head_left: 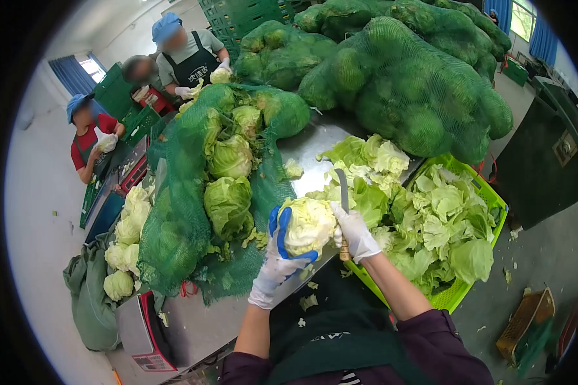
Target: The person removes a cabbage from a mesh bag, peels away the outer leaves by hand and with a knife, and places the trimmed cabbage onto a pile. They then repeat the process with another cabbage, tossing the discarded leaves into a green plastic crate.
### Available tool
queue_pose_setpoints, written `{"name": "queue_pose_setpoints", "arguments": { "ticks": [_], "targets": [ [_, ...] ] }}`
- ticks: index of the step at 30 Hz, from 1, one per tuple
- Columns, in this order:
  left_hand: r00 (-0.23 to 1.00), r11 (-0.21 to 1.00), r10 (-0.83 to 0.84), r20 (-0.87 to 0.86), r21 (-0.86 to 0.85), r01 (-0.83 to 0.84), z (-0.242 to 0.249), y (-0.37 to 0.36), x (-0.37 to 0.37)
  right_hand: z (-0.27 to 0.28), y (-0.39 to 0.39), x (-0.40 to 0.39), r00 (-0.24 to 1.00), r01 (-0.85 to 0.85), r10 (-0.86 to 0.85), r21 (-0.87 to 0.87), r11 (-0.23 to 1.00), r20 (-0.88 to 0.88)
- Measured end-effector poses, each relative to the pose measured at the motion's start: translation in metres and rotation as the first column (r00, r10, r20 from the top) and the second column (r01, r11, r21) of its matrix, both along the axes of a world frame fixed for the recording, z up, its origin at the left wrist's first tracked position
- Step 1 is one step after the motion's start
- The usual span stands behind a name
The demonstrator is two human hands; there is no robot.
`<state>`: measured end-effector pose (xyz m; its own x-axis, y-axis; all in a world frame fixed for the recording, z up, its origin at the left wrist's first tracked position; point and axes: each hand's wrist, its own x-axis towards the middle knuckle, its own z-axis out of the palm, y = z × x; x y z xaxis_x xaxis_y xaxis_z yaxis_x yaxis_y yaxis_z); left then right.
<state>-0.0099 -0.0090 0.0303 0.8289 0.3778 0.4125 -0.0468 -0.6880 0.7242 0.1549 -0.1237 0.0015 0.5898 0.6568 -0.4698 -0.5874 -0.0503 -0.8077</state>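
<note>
Pale-green cabbage [308, 224] sits cupped in left hand [275, 266] near tabletop [231, 316] edge, right hand [358, 236] grips curved knife [343, 186] by wooden handle [345, 249]; firm palm support, short controlled strokes, left fingertips clear of blade work best.

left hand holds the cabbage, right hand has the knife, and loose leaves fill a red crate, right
The crate is yellow-green, not red, as the head view shows; the left hand does hold the cabbage, the right hand the knife.
</note>
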Motion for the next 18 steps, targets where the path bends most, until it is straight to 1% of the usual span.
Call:
{"name": "queue_pose_setpoints", "arguments": {
  "ticks": [1,2,3,4,5,6,7,8,9,10,11,12,13,14,15,17,18],
  "targets": [
    [1.0,1.0,0.004,-0.007,-0.027,-0.004,-0.005,0.005,0.003,-0.002,0.003,0.0,1.0,0.021,-0.021,-0.023,1.0,0.007],
    [1.0,1.0,-0.002,-0.007,-0.02,0.002,-0.01,0.008,0.005,-0.006,0.004,0.002,0.996,0.032,-0.029,0.037,0.999,-0.081],
    [0.998,0.896,-0.039,0.042,-0.441,0.054,-0.012,0.007,0.006,-0.014,0.003,0.005,0.996,0.035,-0.032,0.037,0.999,-0.089],
    [0.993,0.619,-0.049,0.104,-0.777,0.112,-0.014,0.006,0.008,-0.025,0.003,0.01,0.99,0.04,-0.033,0.05,0.998,-0.135],
    [0.993,0.616,-0.053,0.104,-0.779,0.114,-0.017,0.006,0.01,-0.034,0.003,0.017,0.984,0.045,-0.033,0.062,0.997,-0.177],
    [0.996,0.423,-0.024,0.084,-0.902,0.086,-0.02,0.007,0.011,-0.044,0.002,0.024,0.967,0.075,-0.042,0.123,0.99,-0.25],
    [0.998,0.209,-0.001,0.058,-0.976,0.057,-0.022,0.008,0.012,-0.036,-0.002,0.026,0.968,0.075,-0.042,0.122,0.99,-0.249],
    [0.999,0.223,0.024,0.031,-0.975,0.025,-0.023,0.009,0.014,-0.029,-0.006,0.027,0.995,0.1,-0.099,0.054,0.994,-0.017],
    [0.999,0.224,0.02,0.029,-0.974,0.024,-0.023,0.012,0.02,-0.019,-0.009,0.027,0.967,0.143,-0.138,-0.006,0.99,0.216],
    [0.997,0.351,0.061,-0.038,-0.935,-0.057,-0.026,0.012,0.026,-0.015,-0.01,0.025,0.815,0.183,-0.111,-0.07,0.981,0.569],
    [0.989,0.469,0.111,-0.094,-0.873,-0.136,-0.031,0.011,0.031,-0.017,-0.012,0.021,0.816,0.182,-0.109,-0.073,0.981,0.568],
    [0.989,0.509,0.131,-0.069,-0.851,-0.127,-0.039,0.01,0.034,-0.02,-0.015,0.014,0.541,0.192,-0.029,-0.09,0.977,0.84],
    [0.99,0.511,0.124,-0.064,-0.851,-0.119,-0.041,0.004,0.036,-0.022,-0.019,0.008,0.183,0.212,0.063,-0.102,0.972,0.981],
    [0.982,0.854,0.154,-0.112,-0.485,-0.19,-0.044,-0.003,0.036,-0.026,-0.023,0.001,0.092,0.19,0.163,-0.178,0.966,0.982],
    [0.97,0.979,0.203,-0.137,0.005,-0.204,-0.04,-0.01,0.039,-0.028,-0.027,-0.006,0.0,0.176,0.26,-0.256,0.95,0.966],
    [0.973,0.982,0.18,-0.143,-0.03,-0.186,-0.032,-0.021,0.041,-0.031,-0.033,-0.015,-0.059,0.273,0.452,-0.421,0.865,0.89],
    [0.976,0.974,0.183,-0.121,-0.114,-0.197,-0.029,-0.024,0.043,-0.032,-0.038,-0.018,-0.054,0.277,0.457,-0.426,0.861,0.888]
  ]
}}
